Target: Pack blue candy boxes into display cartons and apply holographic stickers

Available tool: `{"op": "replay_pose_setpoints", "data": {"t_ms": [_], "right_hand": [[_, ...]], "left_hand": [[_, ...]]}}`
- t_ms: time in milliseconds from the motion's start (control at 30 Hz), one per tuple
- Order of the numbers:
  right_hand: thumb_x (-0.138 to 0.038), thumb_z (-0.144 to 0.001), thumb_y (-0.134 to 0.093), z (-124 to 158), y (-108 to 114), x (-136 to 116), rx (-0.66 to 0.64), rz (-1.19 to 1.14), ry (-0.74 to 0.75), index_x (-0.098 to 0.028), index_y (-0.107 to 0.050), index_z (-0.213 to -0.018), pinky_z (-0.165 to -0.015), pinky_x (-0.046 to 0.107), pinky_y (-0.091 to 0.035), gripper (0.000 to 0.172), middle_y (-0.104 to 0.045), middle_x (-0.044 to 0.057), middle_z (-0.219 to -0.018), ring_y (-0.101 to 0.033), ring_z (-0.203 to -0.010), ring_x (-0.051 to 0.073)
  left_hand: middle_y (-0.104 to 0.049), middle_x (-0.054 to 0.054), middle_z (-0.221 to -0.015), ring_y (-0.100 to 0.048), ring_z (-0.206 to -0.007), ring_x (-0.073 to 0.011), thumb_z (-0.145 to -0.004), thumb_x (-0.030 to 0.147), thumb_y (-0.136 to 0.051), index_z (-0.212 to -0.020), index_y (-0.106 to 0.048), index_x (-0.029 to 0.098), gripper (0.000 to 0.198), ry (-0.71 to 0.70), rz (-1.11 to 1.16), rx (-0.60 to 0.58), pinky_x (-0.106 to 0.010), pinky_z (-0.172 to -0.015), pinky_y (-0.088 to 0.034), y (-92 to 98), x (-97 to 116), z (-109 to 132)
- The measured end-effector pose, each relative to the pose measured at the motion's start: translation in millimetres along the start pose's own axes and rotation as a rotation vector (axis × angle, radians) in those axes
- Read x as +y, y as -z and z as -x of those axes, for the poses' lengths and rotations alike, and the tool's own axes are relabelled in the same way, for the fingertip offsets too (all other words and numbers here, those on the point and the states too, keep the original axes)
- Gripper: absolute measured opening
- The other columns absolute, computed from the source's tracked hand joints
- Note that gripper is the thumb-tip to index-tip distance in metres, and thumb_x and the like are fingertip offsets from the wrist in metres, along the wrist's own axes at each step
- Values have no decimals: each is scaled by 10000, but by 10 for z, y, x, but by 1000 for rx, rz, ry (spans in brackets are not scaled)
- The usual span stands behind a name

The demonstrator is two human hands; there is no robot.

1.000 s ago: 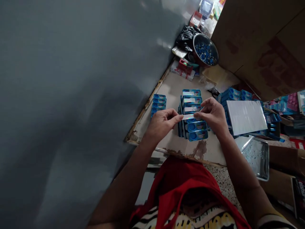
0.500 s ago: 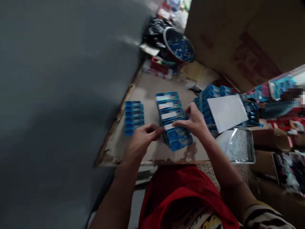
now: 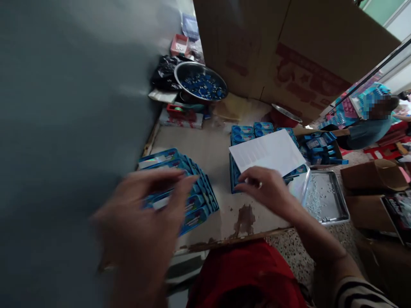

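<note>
Blue printed cards (image 3: 195,217) lie overlapped in a fan on the worktable, several with white strips on them. My left hand (image 3: 141,214), blurred, is raised over these cards and hides part of them. Its thumb and forefinger come together; whatever is between them cannot be made out. To the right, my right hand (image 3: 269,190) hovers by the lower edge of a white sheet (image 3: 268,152), thumb and forefinger slightly apart. Whether it touches the sheet cannot be told. Under the sheet are stacks of blue packs (image 3: 243,130).
A metal basin (image 3: 221,95) of small blue pieces stands at the back, beside a black plastic bag (image 3: 167,70) and a red tape dispenser (image 3: 176,111). A large carton (image 3: 257,51) rises behind. A metal tray (image 3: 332,201) sits at right; a person (image 3: 369,132) is beyond.
My view has turned to the right. Both hands have left the cards: the left lifted toward me, the right moved over to the white sheet.
</note>
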State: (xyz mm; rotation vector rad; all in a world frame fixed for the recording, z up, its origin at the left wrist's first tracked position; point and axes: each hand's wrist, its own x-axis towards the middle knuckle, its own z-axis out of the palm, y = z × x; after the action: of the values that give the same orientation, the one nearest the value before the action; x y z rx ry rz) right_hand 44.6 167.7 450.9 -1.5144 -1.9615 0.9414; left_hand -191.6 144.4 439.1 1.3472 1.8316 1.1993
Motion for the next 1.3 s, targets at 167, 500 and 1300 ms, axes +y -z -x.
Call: {"op": "replay_pose_setpoints", "data": {"t_ms": [167,500,1300], "right_hand": [[-152,-987,-597,-488,702,956,311,482,5,-179,-786,-1168,-969,402,-515,262,-748,131,-1133,-670,-1046,275],[-178,-1083,-406,-1033,639,1363,88,711,324,-202,-613,-1509,-1067,494,-431,474,-644,149,-1479,-493,-1300,351],[-326,-1114,-467,-857,646,1177,145,899,268,-233,-707,-1350,-919,433,-331,349,-715,143,-1151,-543,-1113,330]], "left_hand": [[-700,-189,-1305,-592,-1284,-422,-822,215,-863,-1210,-689,182,427,-308,-466,-314,-532,-1057,-487,-1557,643,-516],[-767,-91,-1025,-681,-1017,-287,-910,247,-727,-907,-775,222,54,-258,-379,-274,-388,-908,-483,-2055,268,-954],[-716,-143,-1195,-601,-1190,-336,-1039,297,-581,-1011,-741,212,184,-392,-496,-177,-474,-1011,-405,-2067,278,-642]]}}
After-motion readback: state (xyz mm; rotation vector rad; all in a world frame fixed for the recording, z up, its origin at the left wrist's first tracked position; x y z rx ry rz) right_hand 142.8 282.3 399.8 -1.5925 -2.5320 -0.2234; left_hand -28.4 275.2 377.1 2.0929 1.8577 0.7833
